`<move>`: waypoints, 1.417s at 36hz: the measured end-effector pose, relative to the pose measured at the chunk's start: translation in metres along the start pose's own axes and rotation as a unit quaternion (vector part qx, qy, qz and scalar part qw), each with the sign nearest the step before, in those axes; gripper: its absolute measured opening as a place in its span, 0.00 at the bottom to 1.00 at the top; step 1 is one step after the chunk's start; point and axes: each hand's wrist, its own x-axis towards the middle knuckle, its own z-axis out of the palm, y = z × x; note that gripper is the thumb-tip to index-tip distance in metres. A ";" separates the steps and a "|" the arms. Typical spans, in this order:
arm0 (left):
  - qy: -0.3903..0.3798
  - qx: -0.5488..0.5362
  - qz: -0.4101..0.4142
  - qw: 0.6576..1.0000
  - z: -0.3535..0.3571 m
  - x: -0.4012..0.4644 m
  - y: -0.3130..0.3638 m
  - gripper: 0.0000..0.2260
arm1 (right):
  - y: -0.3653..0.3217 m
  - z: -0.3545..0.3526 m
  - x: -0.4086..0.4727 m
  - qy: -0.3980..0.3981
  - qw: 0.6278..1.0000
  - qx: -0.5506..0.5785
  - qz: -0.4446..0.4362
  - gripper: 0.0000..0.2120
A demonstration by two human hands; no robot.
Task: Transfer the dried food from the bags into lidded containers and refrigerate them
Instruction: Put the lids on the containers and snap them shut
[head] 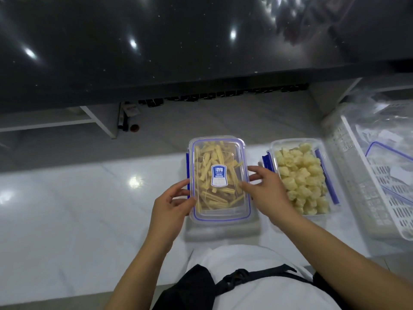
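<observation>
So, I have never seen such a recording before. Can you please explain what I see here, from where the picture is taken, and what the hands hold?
There is no machine: a person wears one camera on the head, looking down at their own hands. On the white counter stands a lidded container of yellow dried sticks. The left hand and the right hand touch its two long sides; whether the grip is firm, I cannot tell. Beside it, on the right, an open container holds pale dried chunks. Further right stands a white basket.
</observation>
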 end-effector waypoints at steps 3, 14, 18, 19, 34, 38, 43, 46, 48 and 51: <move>0.006 0.001 0.008 1.000 0.004 0.015 0.011 0.16 | -0.018 0.000 0.012 0.003 1.000 0.011 -0.014 0.15; -0.005 0.002 -0.001 1.000 0.002 0.023 0.019 0.14 | -0.023 0.000 0.014 0.004 0.999 0.027 -0.027 0.10; -0.008 0.003 -0.006 1.000 -0.004 0.003 0.002 0.15 | -0.001 -0.001 -0.004 0.001 1.000 -0.010 -0.022 0.13; -0.009 0.006 -0.006 1.000 -0.006 -0.001 -0.002 0.15 | 0.003 0.000 -0.007 -0.001 1.000 -0.018 -0.021 0.14; 0.030 0.059 0.036 0.997 0.008 0.031 0.022 0.11 | -0.035 0.008 0.025 0.034 0.999 -0.025 -0.029 0.06; 0.021 0.075 0.030 0.996 0.008 0.030 0.023 0.12 | -0.036 0.005 0.021 0.034 0.999 -0.016 -0.038 0.06; 0.012 0.086 0.025 0.996 -0.002 0.019 0.007 0.14 | -0.014 0.002 0.003 0.000 0.999 -0.039 -0.021 0.08; 0.022 0.096 0.024 0.995 -0.002 0.013 -0.001 0.15 | -0.007 0.003 -0.001 0.002 0.998 -0.064 -0.016 0.12; 0.031 0.094 0.021 0.995 -0.001 0.015 0.000 0.15 | -0.010 0.005 0.000 0.007 0.997 -0.075 -0.024 0.13; 0.034 0.085 0.016 0.996 0.002 0.025 0.007 0.16 | -0.019 0.006 0.009 0.019 0.997 -0.067 -0.028 0.13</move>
